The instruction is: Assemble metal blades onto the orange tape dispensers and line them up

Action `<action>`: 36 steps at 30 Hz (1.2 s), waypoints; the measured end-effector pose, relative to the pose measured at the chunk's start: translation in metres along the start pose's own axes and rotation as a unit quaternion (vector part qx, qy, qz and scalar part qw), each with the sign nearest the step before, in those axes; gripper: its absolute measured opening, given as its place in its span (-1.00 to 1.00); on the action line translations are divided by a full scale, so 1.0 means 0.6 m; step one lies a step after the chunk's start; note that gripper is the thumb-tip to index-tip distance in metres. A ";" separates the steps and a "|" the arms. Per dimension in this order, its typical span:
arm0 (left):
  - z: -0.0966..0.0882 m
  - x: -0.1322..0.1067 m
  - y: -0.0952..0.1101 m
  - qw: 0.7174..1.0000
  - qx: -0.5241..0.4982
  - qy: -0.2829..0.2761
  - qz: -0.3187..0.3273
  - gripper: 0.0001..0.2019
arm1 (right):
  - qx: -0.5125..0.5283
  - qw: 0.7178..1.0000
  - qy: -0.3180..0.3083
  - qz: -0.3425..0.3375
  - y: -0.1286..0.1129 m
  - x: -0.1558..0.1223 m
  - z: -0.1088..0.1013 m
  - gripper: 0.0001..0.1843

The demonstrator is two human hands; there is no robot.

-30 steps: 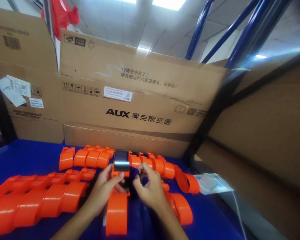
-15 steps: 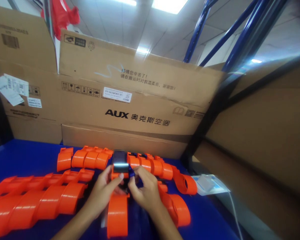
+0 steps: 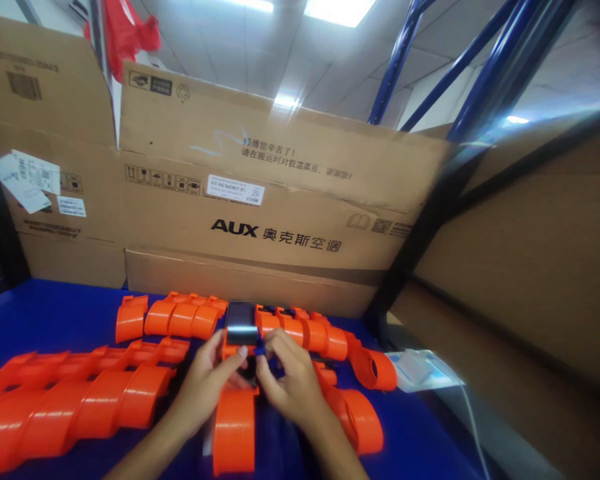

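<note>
My left hand (image 3: pixel 219 369) is closed round an orange plastic piece (image 3: pixel 233 349), its thumb lying over the front. Above that piece rises a dark, glossy part (image 3: pixel 241 320) with a bright ridged band across it. Fingers of my right hand (image 3: pixel 291 381) pinch a small blue piece (image 3: pixel 259 349) against the right side of the orange one. Whether the blue piece is seated or only touching, I cannot tell. Just below my hands stands another curved orange piece (image 3: pixel 235 433). The undersides of the held parts are hidden by my fingers.
Rows of curved orange pieces lie at near left (image 3: pixel 97 403), back left (image 3: pixel 185 317) and right (image 3: pixel 325 339) on the blue surface (image 3: pixel 405 440). A clear plastic packet (image 3: pixel 423 370) rests at the right edge. Cardboard (image 3: pixel 280 200) walls the back; a dark post (image 3: pixel 410 247) stands right.
My right fingers have shifted slightly, and the blue piece now sits lower and flatter against the orange one's side. My left hand keeps its hold.
</note>
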State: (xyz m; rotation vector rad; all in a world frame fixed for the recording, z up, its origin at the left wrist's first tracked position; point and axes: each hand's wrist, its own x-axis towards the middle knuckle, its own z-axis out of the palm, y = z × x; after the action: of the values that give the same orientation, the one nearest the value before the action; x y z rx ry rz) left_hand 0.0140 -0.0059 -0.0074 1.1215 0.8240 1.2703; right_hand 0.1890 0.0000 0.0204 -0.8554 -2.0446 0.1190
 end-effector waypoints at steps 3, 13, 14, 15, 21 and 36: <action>0.001 -0.001 0.001 1.000 -0.002 0.001 0.001 -0.63 | 0.008 1.000 -0.009 -0.001 -0.001 0.000 -0.003 -0.83; 0.000 -0.001 0.002 1.000 -0.005 0.001 0.000 -0.63 | 0.029 0.999 -0.028 0.017 -0.009 0.004 -0.005 -0.81; 0.001 -0.002 0.003 1.000 -0.010 0.002 -0.002 -0.62 | 0.034 0.999 -0.025 0.020 -0.010 0.004 -0.006 -0.81; 0.002 -0.003 0.005 1.000 -0.017 0.002 -0.002 -0.62 | 0.040 0.999 -0.023 0.022 -0.011 0.004 -0.007 -0.81; 0.006 -0.002 0.014 0.997 -0.076 0.000 -0.006 -0.59 | 0.128 0.989 0.046 0.066 -0.006 0.002 -0.007 -0.87; 0.019 -0.015 0.035 0.993 -0.113 -0.011 -0.029 -0.55 | 0.292 0.937 0.069 0.181 -0.009 0.005 0.011 -0.83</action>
State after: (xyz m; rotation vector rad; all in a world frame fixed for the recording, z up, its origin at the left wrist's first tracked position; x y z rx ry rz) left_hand 0.0170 -0.0178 0.0152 0.9227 0.6737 1.2652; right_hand 0.1801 -0.0006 0.0207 -0.8133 -1.5662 0.8054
